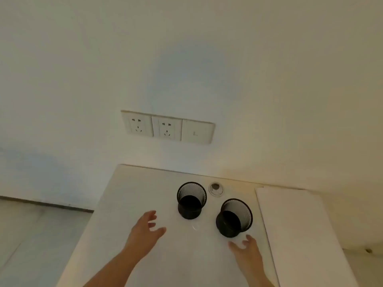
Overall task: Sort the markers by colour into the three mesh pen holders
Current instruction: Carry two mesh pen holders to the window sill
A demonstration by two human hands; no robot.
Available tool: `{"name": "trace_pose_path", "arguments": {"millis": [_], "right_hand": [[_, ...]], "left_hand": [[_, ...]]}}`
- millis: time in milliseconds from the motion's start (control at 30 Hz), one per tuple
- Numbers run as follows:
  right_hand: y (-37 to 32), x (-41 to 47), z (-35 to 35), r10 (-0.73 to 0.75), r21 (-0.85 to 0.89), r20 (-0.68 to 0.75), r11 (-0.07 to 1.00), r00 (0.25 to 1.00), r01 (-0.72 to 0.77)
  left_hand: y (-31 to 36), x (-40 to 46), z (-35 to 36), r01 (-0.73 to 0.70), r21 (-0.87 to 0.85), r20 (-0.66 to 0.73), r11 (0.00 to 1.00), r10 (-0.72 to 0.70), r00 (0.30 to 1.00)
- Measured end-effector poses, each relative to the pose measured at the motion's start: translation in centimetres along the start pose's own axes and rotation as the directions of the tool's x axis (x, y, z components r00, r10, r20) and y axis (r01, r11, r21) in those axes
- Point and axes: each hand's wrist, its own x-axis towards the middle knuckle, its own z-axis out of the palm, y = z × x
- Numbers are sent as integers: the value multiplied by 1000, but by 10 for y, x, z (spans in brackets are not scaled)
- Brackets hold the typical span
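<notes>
Two black mesh pen holders stand upright on the white desk (pixel 132 191). The far holder (pixel 191 200) is near the desk's back edge; the near holder (pixel 234 218) stands to its right and closer to me. Both look empty. My left hand (pixel 145 230) hovers open over the desk, left of the far holder, fingers spread. Just below the near holder, my right hand (pixel 246 248) is open with its fingertips a little short of the base. No markers and no third holder are in view.
A round cable grommet (pixel 216 189) sits in the desk behind the holders. A white panel (pixel 300 224) lies along the desk's right side. Wall sockets (pixel 167 127) are on the wall above. The floor (pixel 31 235) drops off left of the desk.
</notes>
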Motion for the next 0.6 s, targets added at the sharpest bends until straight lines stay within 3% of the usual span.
{"name": "trace_pose_path", "arguments": {"millis": [267, 467, 600], "right_hand": [[-1, 37, 23, -340, 178, -140, 915, 930, 361], [-10, 49, 30, -366, 138, -191, 909, 911, 394], [-16, 49, 30, -394, 93, -128, 909, 910, 407]], "left_hand": [[17, 50, 72, -151, -123, 18, 981, 154, 988], [29, 62, 86, -194, -177, -73, 965, 183, 980], [35, 58, 85, -188, -158, -111, 969, 172, 979]]}}
